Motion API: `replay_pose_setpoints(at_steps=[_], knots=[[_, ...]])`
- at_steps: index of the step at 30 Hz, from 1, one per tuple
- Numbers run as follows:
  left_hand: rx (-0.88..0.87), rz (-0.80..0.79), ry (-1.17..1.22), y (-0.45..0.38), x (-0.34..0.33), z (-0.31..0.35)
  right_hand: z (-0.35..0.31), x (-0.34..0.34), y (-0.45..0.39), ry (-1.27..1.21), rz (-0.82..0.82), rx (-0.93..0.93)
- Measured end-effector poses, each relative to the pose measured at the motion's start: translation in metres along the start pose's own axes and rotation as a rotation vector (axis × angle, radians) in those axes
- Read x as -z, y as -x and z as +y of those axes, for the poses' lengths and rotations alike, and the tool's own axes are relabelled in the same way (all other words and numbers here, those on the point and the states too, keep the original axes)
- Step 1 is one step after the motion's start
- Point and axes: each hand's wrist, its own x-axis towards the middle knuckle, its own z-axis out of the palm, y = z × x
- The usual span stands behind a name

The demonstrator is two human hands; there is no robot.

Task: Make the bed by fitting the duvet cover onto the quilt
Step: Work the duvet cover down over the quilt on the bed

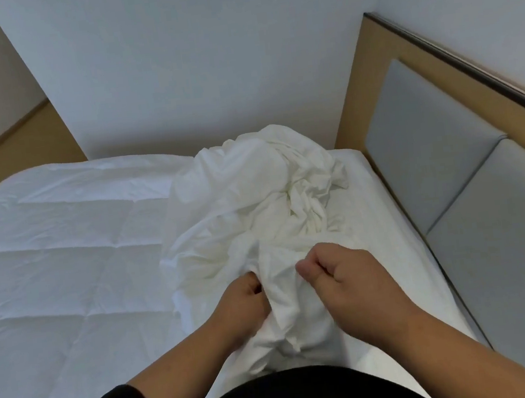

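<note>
Both hands close together, left hand (244, 299) and right hand (345, 274) each gripping a fold of the crumpled white duvet cover (254, 199), heaped on the bed near the headboard (437, 133), quilt (57, 248) spread flat alongside

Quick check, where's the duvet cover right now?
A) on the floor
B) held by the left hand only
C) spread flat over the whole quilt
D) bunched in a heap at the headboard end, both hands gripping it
D: the duvet cover lies crumpled near the headboard, beside the flat quilt, with the left hand and right hand both clutching its near edge.
</note>
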Motion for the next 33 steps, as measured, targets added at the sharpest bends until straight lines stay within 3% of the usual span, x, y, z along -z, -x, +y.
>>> replay_pose_setpoints(at_steps=[3,5,7,8,11,13,16,19,22,24,29,31,33], knots=[[-0.067,-0.026,-0.029,-0.001,-0.002,0.007,0.000,0.008,0.031,-0.381,-0.408,-0.037],[-0.087,-0.021,0.037,0.000,-0.001,0.008,0.027,-0.001,0.040,-0.634,-0.537,-0.225],[-0.057,0.012,0.081,-0.003,0.000,0.002,0.065,-0.019,0.036,-0.709,-0.463,-0.545],[-0.044,0.023,0.087,-0.004,0.001,-0.001,0.081,-0.030,0.031,-0.624,-0.403,-0.610],[-0.028,0.042,0.047,-0.004,0.001,-0.006,0.112,-0.056,0.017,-0.138,-0.095,-0.547],[-0.062,0.107,-0.006,0.001,0.001,-0.007,0.114,-0.057,0.009,-0.133,0.064,-0.433],[-0.107,0.162,0.122,0.015,0.005,-0.001,0.106,-0.053,-0.007,-0.084,0.033,-0.251],[-0.054,0.134,0.486,0.029,0.007,0.014,0.091,-0.057,-0.016,-0.115,-0.084,-0.134],[0.066,0.157,0.890,0.045,0.022,0.029,0.084,-0.069,-0.020,-0.148,-0.134,-0.167],[0.059,0.101,1.011,0.062,0.039,0.037,0.085,-0.072,-0.024,-0.145,-0.125,-0.224],[-0.076,-0.311,0.887,0.108,0.067,0.037,0.084,-0.066,-0.035,-0.226,-0.091,-0.220],[-0.016,-0.376,0.776,0.109,0.076,0.023,0.082,-0.060,-0.046,-0.158,-0.029,-0.187],[0.165,-0.358,0.669,0.097,0.080,-0.004,0.080,-0.054,-0.054,-0.147,0.077,-0.184]])
